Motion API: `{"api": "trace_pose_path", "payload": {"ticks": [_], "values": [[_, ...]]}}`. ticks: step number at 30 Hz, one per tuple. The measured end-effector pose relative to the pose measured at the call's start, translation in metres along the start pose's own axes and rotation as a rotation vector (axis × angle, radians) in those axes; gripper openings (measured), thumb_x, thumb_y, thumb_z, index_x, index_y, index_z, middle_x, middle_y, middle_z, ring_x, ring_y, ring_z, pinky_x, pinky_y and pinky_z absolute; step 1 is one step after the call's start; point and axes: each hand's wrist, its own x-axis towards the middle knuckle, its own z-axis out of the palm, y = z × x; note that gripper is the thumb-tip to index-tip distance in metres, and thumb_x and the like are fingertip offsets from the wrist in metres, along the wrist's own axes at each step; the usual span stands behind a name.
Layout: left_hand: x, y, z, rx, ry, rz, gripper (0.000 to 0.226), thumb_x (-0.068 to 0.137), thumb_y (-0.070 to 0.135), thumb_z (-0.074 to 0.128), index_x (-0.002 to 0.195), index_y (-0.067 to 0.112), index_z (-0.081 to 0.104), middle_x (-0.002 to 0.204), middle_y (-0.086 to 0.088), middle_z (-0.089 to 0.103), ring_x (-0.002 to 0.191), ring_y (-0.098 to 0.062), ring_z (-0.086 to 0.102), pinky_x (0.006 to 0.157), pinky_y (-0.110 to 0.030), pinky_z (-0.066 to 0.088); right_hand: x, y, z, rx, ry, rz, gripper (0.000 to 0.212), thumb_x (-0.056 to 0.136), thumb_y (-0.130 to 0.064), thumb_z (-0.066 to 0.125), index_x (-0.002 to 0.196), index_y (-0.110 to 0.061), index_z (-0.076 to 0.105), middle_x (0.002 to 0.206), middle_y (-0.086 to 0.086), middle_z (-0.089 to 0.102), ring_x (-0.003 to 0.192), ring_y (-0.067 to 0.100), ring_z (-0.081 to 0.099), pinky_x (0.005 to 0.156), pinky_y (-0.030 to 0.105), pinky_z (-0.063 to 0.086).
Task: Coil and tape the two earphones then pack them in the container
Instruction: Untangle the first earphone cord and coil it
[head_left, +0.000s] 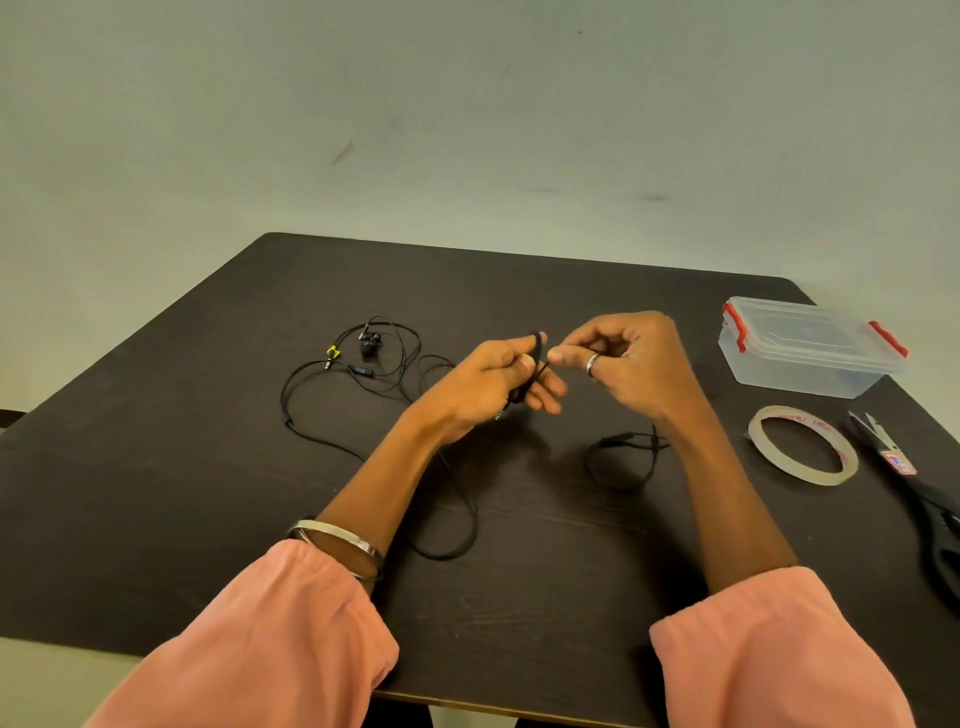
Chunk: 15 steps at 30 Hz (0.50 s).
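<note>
Above the dark table (218, 493), the left hand (493, 382) has a black earphone cord (540, 358) wound round its curled fingers. The right hand (623, 358) pinches that cord just beside it, fingers bent. The cord's loose end (623, 457) trails on the table below. A second earphone (371, 345) lies uncoiled at far left. The lidded container (810, 348), tape roll (802, 446) and scissors (914, 483) sit to the right.
</note>
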Motion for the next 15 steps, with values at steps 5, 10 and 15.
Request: {"api": "trace_pose_path", "payload": {"ticks": [5,10,15], "values": [[0.000,0.000,0.010,0.105,-0.104,0.015,0.037,0.104,0.007,0.030,0.140,0.009,0.042,0.080,0.000,0.065,0.062,-0.011,0.059,0.067,-0.026,0.048,0.000,0.005,-0.010,0.043,0.125,0.024,0.014,0.074,-0.026,0.080,0.078,-0.013,0.076,0.061,0.008,0.067,0.050,0.020,0.052,0.049,0.031,0.042],[-0.003,0.001,0.015,-0.054,-0.062,0.033,0.033,0.105,0.011,0.031,0.130,0.006,0.053,0.067,0.002,0.052,0.052,-0.007,0.039,0.055,-0.018,0.036,0.000,0.007,-0.004,0.124,0.227,0.121,0.013,0.080,-0.024,0.076,0.080,-0.011,0.074,0.055,0.003,0.064,0.040,0.014,0.050,0.038,0.023,0.041],[-0.002,0.005,0.014,-0.420,-0.017,0.057,0.036,0.105,0.012,0.028,0.126,-0.001,0.055,0.063,0.001,0.048,0.046,-0.006,0.030,0.051,-0.021,0.027,0.002,0.012,0.005,0.231,0.230,0.238,0.014,0.088,-0.021,0.067,0.083,-0.009,0.071,0.051,0.006,0.054,0.034,0.013,0.048,0.033,0.020,0.035]]}}
